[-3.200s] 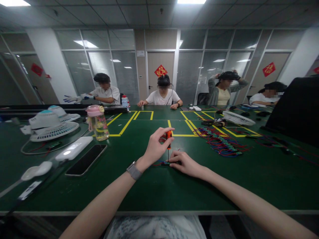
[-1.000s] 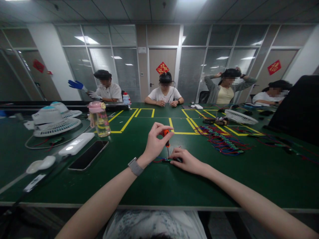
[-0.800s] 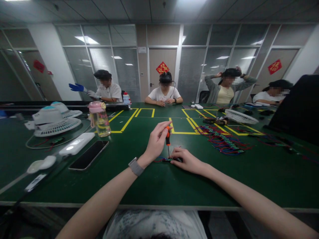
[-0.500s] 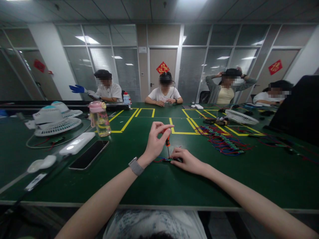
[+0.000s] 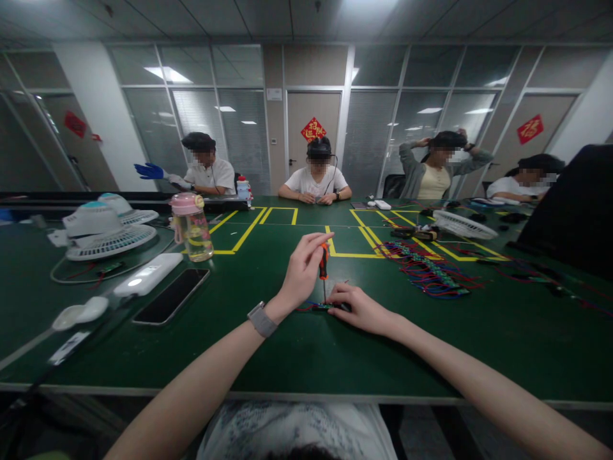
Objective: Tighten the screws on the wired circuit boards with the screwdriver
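Observation:
My left hand (image 5: 304, 268) is closed around the top of a screwdriver (image 5: 324, 263) with an orange and black handle. The screwdriver stands upright, its shaft running down to a small green circuit board (image 5: 322, 306) on the table. Red and blue wires come off the board's left side. My right hand (image 5: 355, 308) rests on the table and grips the board's right end, fingertips beside the screwdriver's tip. A dark part under the right fingers is mostly covered.
Left on the green table (image 5: 287, 364) lie a phone (image 5: 172, 296), a white power bank (image 5: 148, 276), a pink-lidded bottle (image 5: 192, 230) and white fans (image 5: 111, 239). To the right is a row of wired boards (image 5: 431, 268). Several people sit across the table.
The fingers of my left hand have shifted on the screwdriver, and more of its handle shows. My right hand and the board stay in place.

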Available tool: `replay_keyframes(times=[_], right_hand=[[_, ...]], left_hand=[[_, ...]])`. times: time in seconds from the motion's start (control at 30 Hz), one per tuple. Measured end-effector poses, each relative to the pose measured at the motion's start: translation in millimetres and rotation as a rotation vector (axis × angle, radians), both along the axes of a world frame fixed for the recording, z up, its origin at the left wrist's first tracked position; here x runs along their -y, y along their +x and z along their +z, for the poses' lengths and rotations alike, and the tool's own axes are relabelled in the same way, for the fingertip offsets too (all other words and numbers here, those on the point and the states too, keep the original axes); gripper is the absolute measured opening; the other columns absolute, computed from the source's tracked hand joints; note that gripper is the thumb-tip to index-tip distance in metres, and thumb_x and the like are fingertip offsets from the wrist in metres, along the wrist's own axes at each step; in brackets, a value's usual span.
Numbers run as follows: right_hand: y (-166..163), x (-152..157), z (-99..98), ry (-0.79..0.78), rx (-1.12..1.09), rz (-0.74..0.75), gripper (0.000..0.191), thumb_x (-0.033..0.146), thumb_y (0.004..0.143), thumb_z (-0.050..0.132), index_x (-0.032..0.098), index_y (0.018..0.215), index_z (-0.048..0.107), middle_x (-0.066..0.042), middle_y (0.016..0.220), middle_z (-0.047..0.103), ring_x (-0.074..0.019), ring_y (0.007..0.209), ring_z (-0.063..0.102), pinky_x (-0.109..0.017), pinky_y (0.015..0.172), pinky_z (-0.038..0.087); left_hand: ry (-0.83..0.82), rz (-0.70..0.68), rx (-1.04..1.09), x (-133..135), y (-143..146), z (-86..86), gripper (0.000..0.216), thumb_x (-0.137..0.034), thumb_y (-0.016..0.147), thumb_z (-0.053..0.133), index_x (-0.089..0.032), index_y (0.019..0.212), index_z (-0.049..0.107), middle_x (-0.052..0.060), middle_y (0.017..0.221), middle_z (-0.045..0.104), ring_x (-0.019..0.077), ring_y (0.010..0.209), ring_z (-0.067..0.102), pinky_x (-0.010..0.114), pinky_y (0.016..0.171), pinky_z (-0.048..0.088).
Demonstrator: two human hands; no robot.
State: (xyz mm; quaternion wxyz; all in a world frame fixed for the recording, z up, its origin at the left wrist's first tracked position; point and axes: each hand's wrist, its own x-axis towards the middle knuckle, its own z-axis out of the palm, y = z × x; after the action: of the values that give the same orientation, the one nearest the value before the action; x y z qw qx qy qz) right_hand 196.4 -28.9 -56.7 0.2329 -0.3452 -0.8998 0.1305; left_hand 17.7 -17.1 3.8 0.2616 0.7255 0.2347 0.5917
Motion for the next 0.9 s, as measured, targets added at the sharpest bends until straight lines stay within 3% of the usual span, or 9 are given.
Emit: replay_keyframes(times=[0.1, 0.2, 0.27, 0.43, 0.57, 0.63, 0.77, 0.83, 0.9], right_hand=[[0.0, 0.7, 0.1, 0.013, 0.014, -0.002, 0.023, 0.024, 0.088, 0.055, 0.017, 0.106, 0.069, -0.007, 0.091, 0.059, -0.0165, 0.08, 0.057, -0.029, 0.077, 0.046], [0.0, 1.5, 0.5, 0.019, 0.027, -0.003, 0.024, 0.022, 0.088, 0.054, 0.017, 0.106, 0.068, -0.007, 0.09, 0.059, -0.0164, 0.079, 0.057, -0.029, 0.076, 0.046], [-0.2, 1.7, 0.8, 0.022, 0.031, -0.005, 0.024, 0.021, 0.087, 0.054, 0.016, 0.106, 0.068, -0.007, 0.09, 0.059, -0.0164, 0.079, 0.056, -0.029, 0.075, 0.046], [-0.4, 1.3, 1.2, 0.024, 0.024, 0.002, 0.024, 0.023, 0.089, 0.052, 0.016, 0.106, 0.068, -0.007, 0.091, 0.059, -0.0167, 0.082, 0.057, -0.029, 0.077, 0.046], [0.3, 1.1, 0.2, 0.033, 0.016, 0.003, 0.024, 0.024, 0.09, 0.052, 0.017, 0.106, 0.068, -0.007, 0.092, 0.059, -0.0168, 0.082, 0.057, -0.029, 0.077, 0.046], [0.6, 1.2, -0.3, 0.039, 0.014, 0.008, 0.024, 0.023, 0.09, 0.052, 0.017, 0.105, 0.068, -0.007, 0.091, 0.059, -0.0168, 0.082, 0.057, -0.029, 0.076, 0.046], [1.0, 1.0, -0.6, 0.038, 0.013, 0.013, 0.024, 0.024, 0.09, 0.052, 0.017, 0.105, 0.068, -0.007, 0.091, 0.059, -0.0166, 0.08, 0.057, -0.029, 0.076, 0.046], [1.3, 0.5, -0.9, 0.037, 0.01, 0.014, 0.024, 0.024, 0.09, 0.052, 0.017, 0.106, 0.068, -0.007, 0.091, 0.059, -0.0168, 0.081, 0.057, -0.03, 0.076, 0.046], [1.6, 0.0, -1.3, 0.035, 0.005, 0.016, 0.024, 0.025, 0.089, 0.053, 0.017, 0.106, 0.068, -0.007, 0.091, 0.059, -0.017, 0.081, 0.057, -0.03, 0.076, 0.047]], left_hand=[[-0.082, -0.065, 0.044, -2.1, 0.6, -2.3, 0.031, -0.029, 0.091, 0.049, -0.021, 0.119, 0.06, 0.006, 0.101, 0.06, 0.0135, 0.083, 0.061, 0.026, 0.072, 0.053], [-0.022, 0.052, 0.026, -2.8, -0.1, -2.8, 0.022, -0.03, 0.083, 0.062, -0.02, 0.102, 0.068, 0.005, 0.095, 0.057, 0.0132, 0.083, 0.059, 0.023, 0.071, 0.052], [0.008, 0.075, 0.01, -1.8, -0.4, -1.6, 0.02, -0.03, 0.085, 0.06, -0.021, 0.099, 0.07, 0.005, 0.099, 0.055, 0.0135, 0.089, 0.057, 0.023, 0.074, 0.051], [-0.084, -0.101, 0.041, 1.6, 1.2, 0.7, 0.03, -0.029, 0.092, 0.047, -0.02, 0.117, 0.062, 0.006, 0.1, 0.061, 0.0125, 0.081, 0.061, 0.025, 0.071, 0.052], [0.015, 0.086, 0.008, 2.2, 0.3, 0.4, 0.018, -0.031, 0.083, 0.063, -0.019, 0.094, 0.07, 0.003, 0.089, 0.058, 0.0125, 0.079, 0.058, 0.024, 0.069, 0.049], [0.059, 0.157, -0.008, 2.1, -0.5, 1.0, 0.018, -0.032, 0.086, 0.058, -0.02, 0.092, 0.071, 0.004, 0.092, 0.056, 0.0136, 0.086, 0.057, 0.024, 0.075, 0.048], [-0.034, -0.014, 0.028, 1.0, 0.1, 2.0, 0.03, -0.029, 0.094, 0.041, -0.02, 0.111, 0.065, 0.007, 0.102, 0.059, 0.0137, 0.087, 0.06, 0.026, 0.076, 0.051], [-0.075, -0.067, 0.059, 0.3, 0.6, 1.5, 0.027, -0.03, 0.092, 0.047, -0.018, 0.11, 0.064, 0.006, 0.096, 0.061, 0.0128, 0.079, 0.06, 0.025, 0.069, 0.052], [-0.049, -0.005, 0.057, -0.2, 0.5, 0.7, 0.021, -0.031, 0.087, 0.056, -0.018, 0.099, 0.067, 0.005, 0.091, 0.059, 0.0128, 0.078, 0.059, 0.023, 0.068, 0.051]])
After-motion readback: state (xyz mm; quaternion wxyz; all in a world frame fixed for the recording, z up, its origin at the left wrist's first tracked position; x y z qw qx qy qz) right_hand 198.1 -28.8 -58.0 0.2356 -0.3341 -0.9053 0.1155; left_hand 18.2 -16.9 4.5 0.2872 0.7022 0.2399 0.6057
